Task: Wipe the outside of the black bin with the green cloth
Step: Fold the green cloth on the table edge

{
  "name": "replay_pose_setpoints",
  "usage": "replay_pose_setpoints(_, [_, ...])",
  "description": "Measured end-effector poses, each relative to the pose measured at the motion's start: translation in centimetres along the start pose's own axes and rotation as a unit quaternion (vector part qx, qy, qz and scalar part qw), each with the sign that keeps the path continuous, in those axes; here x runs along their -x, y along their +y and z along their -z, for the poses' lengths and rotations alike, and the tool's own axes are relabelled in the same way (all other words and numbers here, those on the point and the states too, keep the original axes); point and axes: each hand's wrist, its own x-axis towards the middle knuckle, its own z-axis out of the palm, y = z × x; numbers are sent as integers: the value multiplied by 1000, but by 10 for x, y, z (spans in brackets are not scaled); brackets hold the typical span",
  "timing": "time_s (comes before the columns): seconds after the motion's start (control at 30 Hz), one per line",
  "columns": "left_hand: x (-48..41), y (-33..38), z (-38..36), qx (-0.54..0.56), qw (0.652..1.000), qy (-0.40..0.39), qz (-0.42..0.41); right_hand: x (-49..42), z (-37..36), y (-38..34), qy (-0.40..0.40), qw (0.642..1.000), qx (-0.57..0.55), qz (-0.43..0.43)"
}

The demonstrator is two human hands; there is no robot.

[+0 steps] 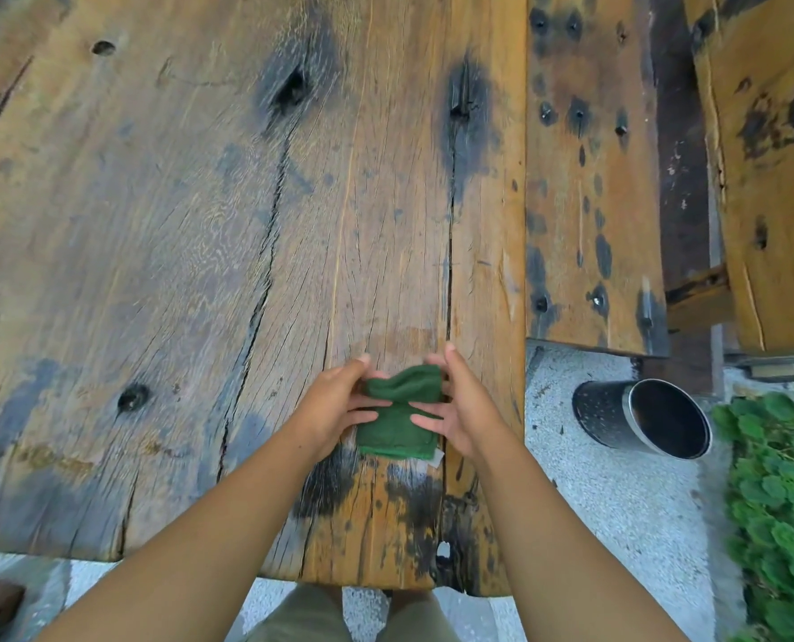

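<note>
Both grips, left hand (339, 405) and right hand (461, 410), pinch the folded green cloth (400, 426) on the worn wooden tabletop (200, 224); black metal bin (603, 410) sits on paving (617, 525) off right, so gather cloth firmly first.

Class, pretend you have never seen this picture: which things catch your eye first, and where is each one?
The green cloth stands out first, held between the left hand and the right hand near the close edge of the weathered wooden table. Next comes the black bin, on the pale ground to the table's right, its open mouth showing, beside a leafy plant.
</note>
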Motion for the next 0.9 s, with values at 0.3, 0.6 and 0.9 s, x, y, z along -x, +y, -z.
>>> replay_pose_setpoints(0.3, [7, -33, 0, -148, 984, 58, -81, 14, -8, 40, 125, 960, 212, 135])
replay_pose_setpoints(0.6, [13, -45, 2, -282, 956, 47, -69, 25, -3, 49, 132, 876, 430, 173])
replay_pose_setpoints(0.9, [10, -50, 7, -480, 867, 46, -123, 33, -2, 64, 162, 834, 501, 163])
